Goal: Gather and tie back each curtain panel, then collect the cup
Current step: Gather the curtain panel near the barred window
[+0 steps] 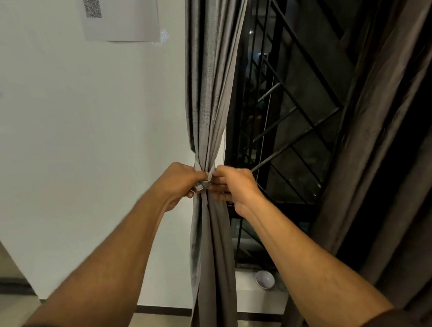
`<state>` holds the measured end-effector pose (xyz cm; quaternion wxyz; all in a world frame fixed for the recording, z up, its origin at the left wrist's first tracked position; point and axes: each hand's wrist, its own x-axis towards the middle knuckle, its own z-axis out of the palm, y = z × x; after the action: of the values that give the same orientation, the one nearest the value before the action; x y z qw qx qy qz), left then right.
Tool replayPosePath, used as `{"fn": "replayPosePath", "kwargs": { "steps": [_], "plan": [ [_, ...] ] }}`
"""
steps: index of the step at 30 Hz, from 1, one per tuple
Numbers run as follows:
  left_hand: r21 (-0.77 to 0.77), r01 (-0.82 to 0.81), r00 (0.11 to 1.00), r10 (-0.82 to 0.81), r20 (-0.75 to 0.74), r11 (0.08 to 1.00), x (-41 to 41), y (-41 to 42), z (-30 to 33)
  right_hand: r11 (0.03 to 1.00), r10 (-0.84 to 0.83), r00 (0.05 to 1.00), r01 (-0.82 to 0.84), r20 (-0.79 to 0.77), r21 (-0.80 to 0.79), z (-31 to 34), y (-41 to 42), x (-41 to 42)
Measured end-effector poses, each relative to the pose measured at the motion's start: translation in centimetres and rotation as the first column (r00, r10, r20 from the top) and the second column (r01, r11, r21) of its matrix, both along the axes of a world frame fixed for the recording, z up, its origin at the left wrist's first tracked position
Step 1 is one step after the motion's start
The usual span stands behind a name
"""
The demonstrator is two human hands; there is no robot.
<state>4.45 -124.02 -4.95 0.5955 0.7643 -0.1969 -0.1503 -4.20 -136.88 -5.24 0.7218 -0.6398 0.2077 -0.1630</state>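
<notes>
Fingers of the left hand (179, 181) and right hand (232, 187) pinch a pale fabric tieback (204, 182) around the gathered grey curtain panel (206, 101) at frame centre.

Setting: room in a home, by night. Evidence: grey floor-length curtain panel (203, 89) beside a window with black metal grille (295, 124), dark outside; second brown curtain panel (384, 154) at right; plain white wall (84, 145) with dark skirting; tiled floor (158, 324); white cup (265, 278) on the low sill (248, 284); printed code sheet (121, 17) taped to the wall.
</notes>
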Motion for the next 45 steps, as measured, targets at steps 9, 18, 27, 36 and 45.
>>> {"fn": "replayPosePath", "kwargs": {
  "steps": [9, 18, 27, 36, 45],
  "plan": [
    [-0.322, -0.205, 0.915, 0.064, -0.399, 0.924, -0.8, 1.0, -0.7, 0.929, -0.152, 0.979, 0.096, 0.133, 0.358, 0.2, 2.7, 0.8],
    [-0.456, -0.187, 0.960, 0.064, -0.271, 0.870, -1.7, 0.9, -3.0, 0.998, 0.034, 0.997, -0.038, 0.064, 0.054, 0.0, 2.2, 0.2],
    [-0.232, 0.140, 0.990, -0.131, 0.053, 0.963, -0.5, 3.4, -2.9, 0.934, 0.009, 0.996, -0.039, -0.086, -0.354, 0.3, 1.4, -1.5],
    [-0.169, -0.026, 0.990, 0.049, 0.136, 0.985, 1.7, 5.9, -1.1, 0.950, -0.119, 0.993, 0.117, 0.013, -0.291, 2.6, -0.2, -1.8],
    [-0.293, -0.094, 0.967, 0.158, 0.201, 0.951, -2.0, 1.1, -2.6, 0.868, -0.130, 0.989, 0.147, 0.068, -0.474, 3.5, -1.2, -2.6]
  ]
}}
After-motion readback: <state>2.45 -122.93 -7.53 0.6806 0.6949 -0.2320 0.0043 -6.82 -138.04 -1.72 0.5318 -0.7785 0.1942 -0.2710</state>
